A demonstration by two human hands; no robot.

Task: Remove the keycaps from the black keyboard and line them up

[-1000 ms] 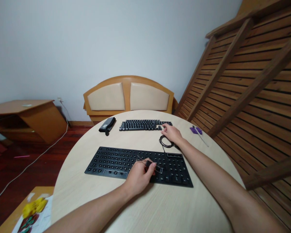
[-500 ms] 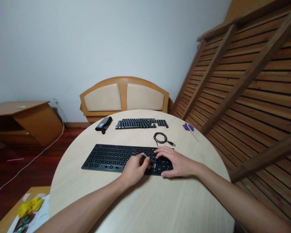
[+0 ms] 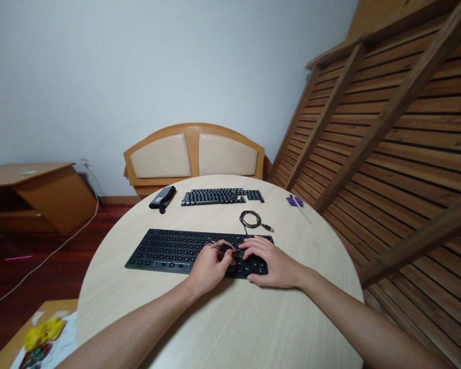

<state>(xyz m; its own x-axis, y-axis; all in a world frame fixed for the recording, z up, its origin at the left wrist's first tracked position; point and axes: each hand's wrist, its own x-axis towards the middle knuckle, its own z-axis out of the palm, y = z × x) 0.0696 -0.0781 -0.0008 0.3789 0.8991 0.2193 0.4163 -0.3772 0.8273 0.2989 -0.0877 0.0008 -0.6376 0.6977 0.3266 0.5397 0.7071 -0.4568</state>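
Note:
A black keyboard (image 3: 157, 251) without most of its keycaps lies flat on the round table, its switches showing. My left hand (image 3: 212, 261) is closed in a pinch over its right half, on a small black-handled wire keycap puller (image 3: 225, 247). Thin wire sticks out on the left side of that hand. My right hand (image 3: 269, 261) rests over the number-pad end, thumb at the near edge and fingers bent over the top, gripping the board. Its fingertips are close to the puller's wire end; whether a keycap is between them is too small to tell.
Removed keycaps (image 3: 213, 196) stand in keyboard order farther back. Left of them lies a dark folded pouch (image 3: 163, 198). A coiled USB cable (image 3: 250, 219) sits behind the keyboard. On the right are a purple piece (image 3: 292, 201) and a thin pale stick (image 3: 304, 212). Wooden slats (image 3: 399, 154) lean at right.
The puller's wire end has shifted and shows less between my hands. My right fingers have curled in closer to it. The whole view has moved slightly; the keyboard stays put.

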